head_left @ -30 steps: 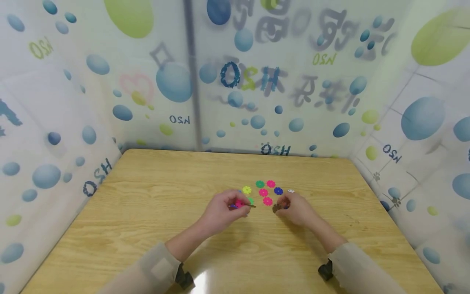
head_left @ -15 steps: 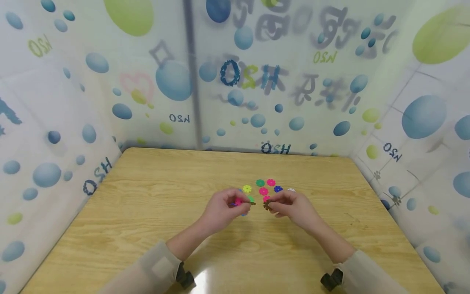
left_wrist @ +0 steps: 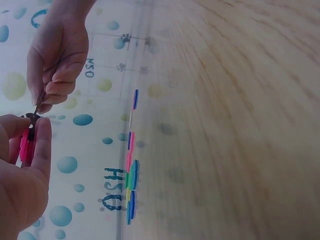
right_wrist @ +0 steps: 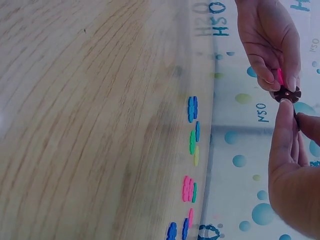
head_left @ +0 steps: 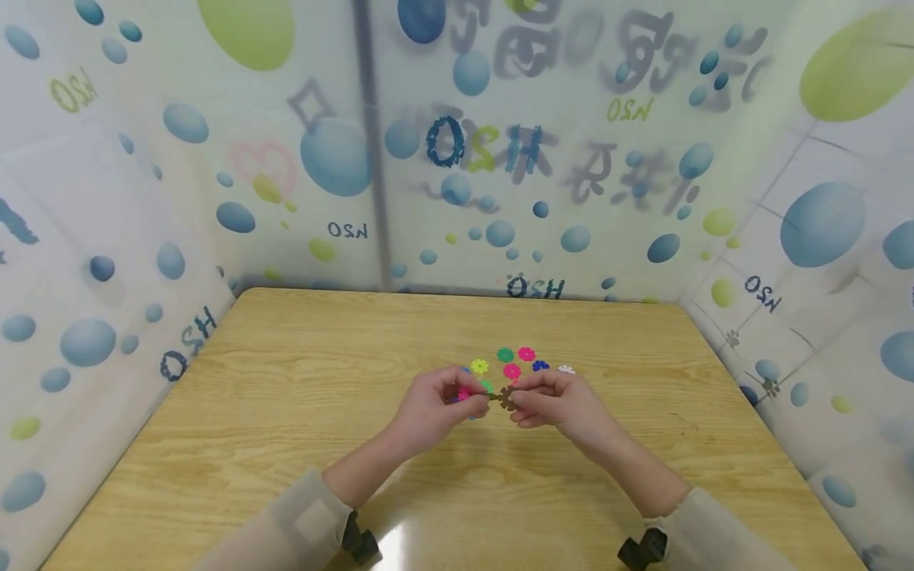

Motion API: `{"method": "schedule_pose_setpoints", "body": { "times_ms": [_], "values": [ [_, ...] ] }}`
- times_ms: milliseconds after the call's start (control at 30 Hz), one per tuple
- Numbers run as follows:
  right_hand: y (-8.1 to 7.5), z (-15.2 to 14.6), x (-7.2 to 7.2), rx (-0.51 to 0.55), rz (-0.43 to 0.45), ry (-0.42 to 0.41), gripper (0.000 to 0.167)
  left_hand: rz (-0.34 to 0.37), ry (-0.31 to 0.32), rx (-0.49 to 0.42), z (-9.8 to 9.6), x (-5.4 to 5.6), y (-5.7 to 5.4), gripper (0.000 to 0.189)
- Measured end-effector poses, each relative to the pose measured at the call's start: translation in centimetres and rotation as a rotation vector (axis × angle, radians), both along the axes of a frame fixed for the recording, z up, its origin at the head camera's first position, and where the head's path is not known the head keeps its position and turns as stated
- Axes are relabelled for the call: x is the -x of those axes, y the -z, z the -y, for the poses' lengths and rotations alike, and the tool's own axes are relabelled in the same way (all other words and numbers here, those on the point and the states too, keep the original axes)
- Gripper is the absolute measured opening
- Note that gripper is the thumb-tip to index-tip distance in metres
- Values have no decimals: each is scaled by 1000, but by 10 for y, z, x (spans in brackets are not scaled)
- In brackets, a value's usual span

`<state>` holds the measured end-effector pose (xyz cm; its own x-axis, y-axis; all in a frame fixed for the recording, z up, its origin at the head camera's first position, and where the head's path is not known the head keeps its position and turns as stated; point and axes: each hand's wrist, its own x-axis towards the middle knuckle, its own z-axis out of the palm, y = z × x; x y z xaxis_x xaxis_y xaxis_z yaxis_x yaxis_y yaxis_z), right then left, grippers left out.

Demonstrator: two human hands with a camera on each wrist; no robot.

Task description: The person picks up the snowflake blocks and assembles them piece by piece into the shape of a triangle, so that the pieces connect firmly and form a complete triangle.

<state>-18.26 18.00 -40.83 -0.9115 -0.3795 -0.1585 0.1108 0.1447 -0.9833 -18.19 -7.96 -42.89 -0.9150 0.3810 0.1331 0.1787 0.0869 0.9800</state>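
Note:
Over the middle of the table my left hand (head_left: 435, 408) pinches a dark brown notched plastic flower disc (right_wrist: 287, 94), turned edge-on in the head view. A pink flower disc (left_wrist: 25, 148) shows between the same fingers, against the brown one. Facing it, my right hand (head_left: 571, 408) pinches a second brown flower disc (head_left: 506, 398) between thumb and fingers. The rims of the two brown discs come together in the gap between the hands. Fingers hide part of each held disc.
Several loose flower discs lie on the wooden table (head_left: 321, 357) just beyond the hands, among them a yellow disc (head_left: 480, 366), a green disc (head_left: 505, 355), a pink disc (head_left: 527, 354) and a white disc (head_left: 566, 369). A patterned curtain (head_left: 457, 238) stands behind the table.
My right hand has moved left with its brown disc, bringing it up to the brown disc in my left hand. The left hand has stayed nearly in place.

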Motion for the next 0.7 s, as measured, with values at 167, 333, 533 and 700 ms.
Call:
{"method": "schedule_pose_setpoints", "body": {
  "times_ms": [167, 333, 533, 700],
  "values": [
    [0, 1, 0, 2, 8, -6, 33, 6, 2, -2, 0, -1, 0, 9],
    [-1, 4, -2, 9, 9, -22, 33, 2, 18, -7, 0, -1, 2, 10],
    [-2, 6, -2, 1, 11, -15, 32, 4, 35, -25, -2, -1, 3, 8],
    [-3, 7, -2, 4, 22, 1, 29, 2, 41, -29, -4, 0, 2, 10]
  ]
}}
